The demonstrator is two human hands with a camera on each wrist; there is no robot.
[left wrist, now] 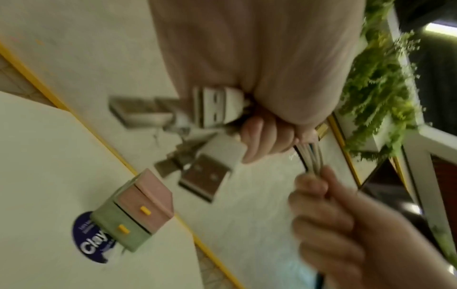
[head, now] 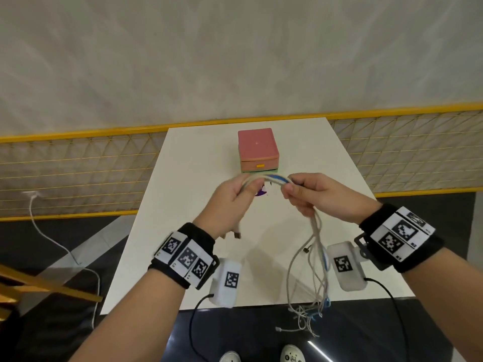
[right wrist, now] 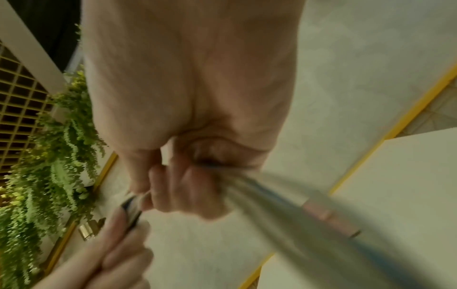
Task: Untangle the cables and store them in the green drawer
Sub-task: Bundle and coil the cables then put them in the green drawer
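Observation:
A bundle of white and blue cables (head: 271, 180) arches between my two hands above the white table (head: 183, 205). My left hand (head: 235, 197) grips one end; USB plugs (left wrist: 215, 106) stick out below its palm. My right hand (head: 303, 194) grips the bundle further along, and the loose ends (head: 313, 283) hang past the table's front edge. Behind the hands stands a small drawer box (head: 257, 150) with a pink drawer on top. Its green drawer (left wrist: 121, 228) below is pushed in and has a yellow handle. In the right wrist view the cables (right wrist: 272, 195) are blurred.
A round dark blue sticker (left wrist: 91, 246) lies on the table under the box's front. A yellow-railed mesh fence (head: 78, 163) runs behind the table. A white cord (head: 52, 239) trails on the floor at left. Hanging green plants (right wrist: 49, 156) show in the wrist views.

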